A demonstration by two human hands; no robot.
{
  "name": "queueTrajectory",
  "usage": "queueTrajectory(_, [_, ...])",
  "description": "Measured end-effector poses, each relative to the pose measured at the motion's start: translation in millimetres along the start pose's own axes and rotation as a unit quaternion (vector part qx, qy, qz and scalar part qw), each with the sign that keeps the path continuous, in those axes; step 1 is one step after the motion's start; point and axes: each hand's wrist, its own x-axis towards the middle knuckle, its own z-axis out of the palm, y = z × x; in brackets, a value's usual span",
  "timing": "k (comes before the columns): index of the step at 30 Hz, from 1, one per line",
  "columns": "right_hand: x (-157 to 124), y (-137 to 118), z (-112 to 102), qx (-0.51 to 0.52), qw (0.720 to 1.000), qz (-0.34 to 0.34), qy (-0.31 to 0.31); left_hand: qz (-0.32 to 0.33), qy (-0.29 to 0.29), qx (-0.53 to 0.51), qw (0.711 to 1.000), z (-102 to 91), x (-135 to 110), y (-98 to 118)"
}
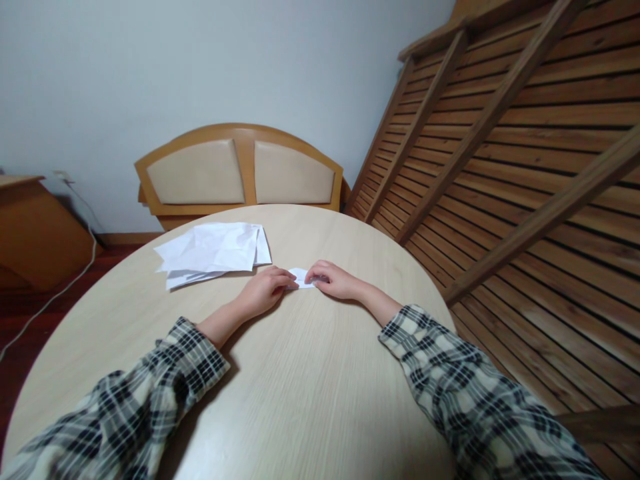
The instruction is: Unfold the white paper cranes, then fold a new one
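A small folded piece of white paper (302, 276) lies on the round table (310, 387), between my two hands. My left hand (267, 288) has its closed fingers on the paper's left end. At the right end, my right hand (336, 280) grips the paper with bent fingers. Both hands rest low on the tabletop, and their fingers cover parts of the paper. Just beyond my left hand is a pile of white paper sheets (215, 247), creased and loosely stacked.
A wooden headboard (249, 167) with two cream panels stands behind the table against the wall. Large slatted wooden boards (500, 167) lean along the right side. On the left are a wooden cabinet (37, 233) and a white cable (75, 283) running down to the floor.
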Motion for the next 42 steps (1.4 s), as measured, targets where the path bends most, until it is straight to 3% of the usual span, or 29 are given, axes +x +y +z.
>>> queueTrajectory(13, [1.6,-5.1,3.7,-0.023,0.999,-0.007,0.033,-0.005,-0.002,-0.007,1.000,2.7,-1.9,2.1])
queueTrajectory(19, [0.5,-5.7,5.8,-0.043,0.998,0.001,0.048,0.021,-0.010,0.061,0.998,-4.9,-0.7,12.8])
queueTrajectory(29, [1.9,-15.5,2.1,-0.081,0.996,-0.007,0.047,0.007,-0.016,0.137,0.990,-8.7,0.0,18.1])
queueTrajectory(36, [2.2,-26.0,4.4,-0.043,0.998,-0.004,0.040,-0.015,-0.026,0.112,0.993,-10.6,0.6,19.1])
queueTrajectory(42, [1.3,-28.3,9.6,0.032,0.998,-0.061,-0.007,-0.021,-0.026,0.093,0.995,-8.8,0.6,16.4])
